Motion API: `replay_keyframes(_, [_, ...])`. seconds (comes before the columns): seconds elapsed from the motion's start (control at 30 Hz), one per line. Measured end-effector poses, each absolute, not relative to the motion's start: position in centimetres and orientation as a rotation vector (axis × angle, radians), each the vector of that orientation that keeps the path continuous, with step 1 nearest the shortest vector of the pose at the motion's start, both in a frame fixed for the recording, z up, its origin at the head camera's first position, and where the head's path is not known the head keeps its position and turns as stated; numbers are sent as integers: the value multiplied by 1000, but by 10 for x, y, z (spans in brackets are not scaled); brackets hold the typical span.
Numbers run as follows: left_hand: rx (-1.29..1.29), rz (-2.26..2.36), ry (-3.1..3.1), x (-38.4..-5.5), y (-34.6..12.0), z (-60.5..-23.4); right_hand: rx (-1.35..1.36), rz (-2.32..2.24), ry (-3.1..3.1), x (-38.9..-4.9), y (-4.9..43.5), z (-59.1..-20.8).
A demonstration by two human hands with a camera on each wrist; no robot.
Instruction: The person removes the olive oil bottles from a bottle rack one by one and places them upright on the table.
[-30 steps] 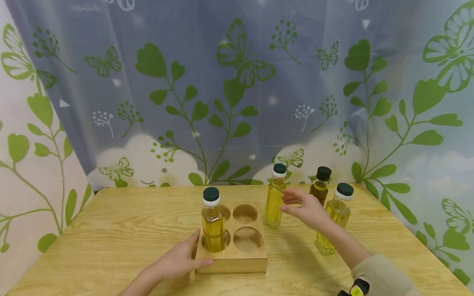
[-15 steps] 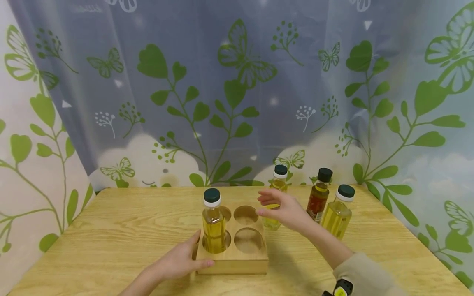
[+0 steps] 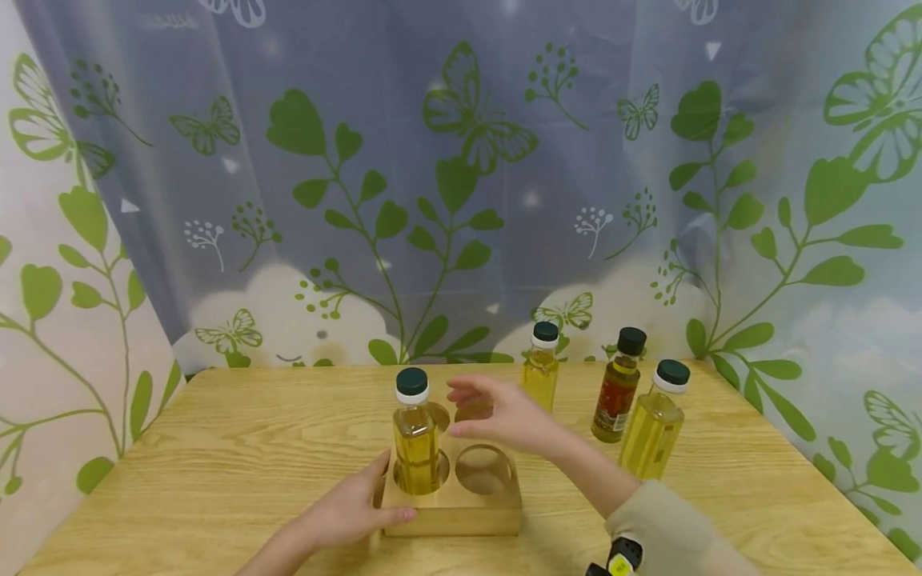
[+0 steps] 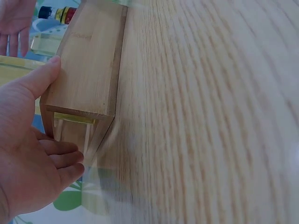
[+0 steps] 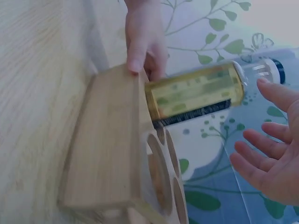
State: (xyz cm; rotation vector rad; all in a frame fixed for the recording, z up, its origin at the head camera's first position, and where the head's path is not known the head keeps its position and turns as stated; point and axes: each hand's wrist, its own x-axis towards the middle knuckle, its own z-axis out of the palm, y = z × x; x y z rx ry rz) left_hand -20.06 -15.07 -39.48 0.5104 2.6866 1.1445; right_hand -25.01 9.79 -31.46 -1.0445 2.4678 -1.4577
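A wooden bottle rack [image 3: 452, 522] with round holes sits on the table. An oil bottle [image 3: 415, 448] with a dark green cap stands upright in its front left hole. My left hand [image 3: 353, 504] grips the rack's left end, thumb on the front face and fingers around the side, as the left wrist view shows. Over the rack's back right hole hovers my right hand [image 3: 504, 416], fingers loosely bent with nothing between them. In the right wrist view, that right hand [image 5: 275, 149] is near the bottle's neck, and the thumb tip overlaps it.
To the right of the rack stand a tall oil bottle [image 3: 540, 382], a dark bottle with a red label [image 3: 616, 400] and another square oil bottle [image 3: 654, 432]. Behind the wooden table [image 3: 274, 424] hangs a patterned curtain [image 3: 403, 160].
My right hand has moved left from beside the tall oil bottle to above the rack. The left hand keeps its grip on the rack, and the bottles stand as before.
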Motion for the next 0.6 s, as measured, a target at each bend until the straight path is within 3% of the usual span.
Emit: replay_keyframes(0.6, [494, 1165, 2699, -200, -150, -395, -1088, -1342, 2461, -244, 69, -316])
